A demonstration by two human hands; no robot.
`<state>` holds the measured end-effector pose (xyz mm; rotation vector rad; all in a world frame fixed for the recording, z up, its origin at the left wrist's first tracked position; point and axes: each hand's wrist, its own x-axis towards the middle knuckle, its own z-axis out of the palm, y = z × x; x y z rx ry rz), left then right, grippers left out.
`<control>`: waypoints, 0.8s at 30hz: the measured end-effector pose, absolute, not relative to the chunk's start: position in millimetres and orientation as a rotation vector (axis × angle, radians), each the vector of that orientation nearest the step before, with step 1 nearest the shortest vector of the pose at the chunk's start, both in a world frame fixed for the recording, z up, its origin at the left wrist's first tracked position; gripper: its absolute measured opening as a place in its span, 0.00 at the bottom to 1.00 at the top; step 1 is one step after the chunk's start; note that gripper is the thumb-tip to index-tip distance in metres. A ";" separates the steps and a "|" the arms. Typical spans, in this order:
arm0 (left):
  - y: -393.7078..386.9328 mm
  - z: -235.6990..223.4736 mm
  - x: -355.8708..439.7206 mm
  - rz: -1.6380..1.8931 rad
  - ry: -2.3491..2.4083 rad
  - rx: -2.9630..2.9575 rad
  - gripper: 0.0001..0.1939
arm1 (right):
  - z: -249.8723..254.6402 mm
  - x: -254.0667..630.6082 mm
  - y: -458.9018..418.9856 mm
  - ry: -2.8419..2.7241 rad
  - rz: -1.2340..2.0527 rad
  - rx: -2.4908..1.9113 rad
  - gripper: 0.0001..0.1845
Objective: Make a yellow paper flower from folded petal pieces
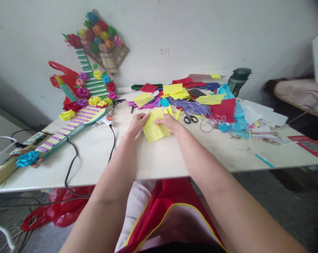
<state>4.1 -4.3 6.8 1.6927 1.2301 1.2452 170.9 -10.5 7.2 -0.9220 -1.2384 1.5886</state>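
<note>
Between my two hands is a creased yellow sheet of paper (156, 131), held just above the white table. My left hand (138, 123) pinches its left edge. On the right side, my right hand (170, 122) grips the sheet, with the thumb lying across its face. Small folded yellow paper pieces (178, 114) lie just behind the right hand. Black-handled scissors (190, 118) rest a little to the right of that hand. The fingertips under the sheet are hidden.
A glue gun (104, 121) with a black cord lies left of my hands. Flower-decorated guitar shapes (92, 84) lean at the left wall. Purple yarn (193, 106), coloured sheets (224, 109) and a dark bottle (239, 80) are behind and right. The table's front edge (161, 178) is near my lap.
</note>
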 end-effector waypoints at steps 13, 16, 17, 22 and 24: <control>7.0 0.4 7.1 1.305 1.431 1.749 0.14 | 5.8 166.6 -10.1 -1.233 1.545 -0.940 0.16; 7.8 0.1 7.0 1.298 1.434 1.748 0.14 | 5.6 165.9 -9.9 -1.224 1.537 -0.955 0.16; 7.5 0.3 7.1 1.296 1.436 1.744 0.14 | 5.6 165.8 -9.9 -1.222 1.534 -0.956 0.16; 2.7 3.8 7.6 1.300 1.385 1.700 0.17 | 3.9 165.2 -8.9 -1.222 1.538 -0.948 0.17; -0.2 5.9 7.0 1.308 1.326 1.673 0.20 | 2.6 164.8 -8.4 -1.229 1.544 -0.943 0.17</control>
